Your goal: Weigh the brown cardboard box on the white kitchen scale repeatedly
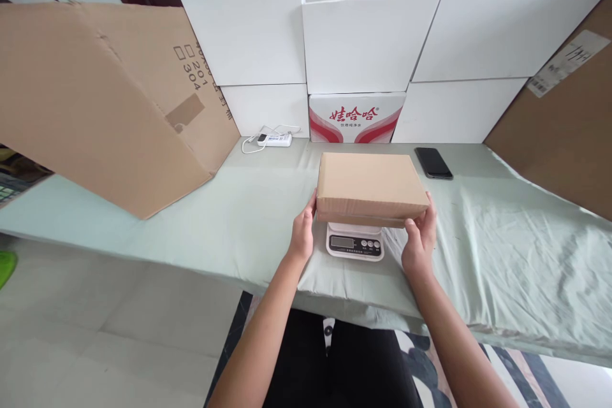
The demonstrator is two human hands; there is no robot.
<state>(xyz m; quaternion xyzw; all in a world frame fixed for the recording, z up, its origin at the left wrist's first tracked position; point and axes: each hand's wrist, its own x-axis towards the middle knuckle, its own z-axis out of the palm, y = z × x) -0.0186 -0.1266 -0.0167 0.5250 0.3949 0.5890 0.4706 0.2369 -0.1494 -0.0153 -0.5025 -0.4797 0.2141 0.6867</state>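
A closed brown cardboard box (370, 182) is over a white kitchen scale (354, 255), hiding the scale's platform. Whether the box rests its full weight there I cannot tell. The scale's grey display and its round buttons face me; no reading can be made out. My left hand (303, 229) presses against the box's left side, its fingers mostly hidden behind the edge. At the right front corner, my right hand (419, 239) grips the box, thumb in front and fingers along the side.
Behind stand stacked white boxes (363, 44) and a red-and-white printed carton (357, 118). A black phone (433, 163) lies to the right at the back, a white power strip with cable (275, 139) to the left. Large cardboard panels (119, 102) flank the green-cloth table (516, 255).
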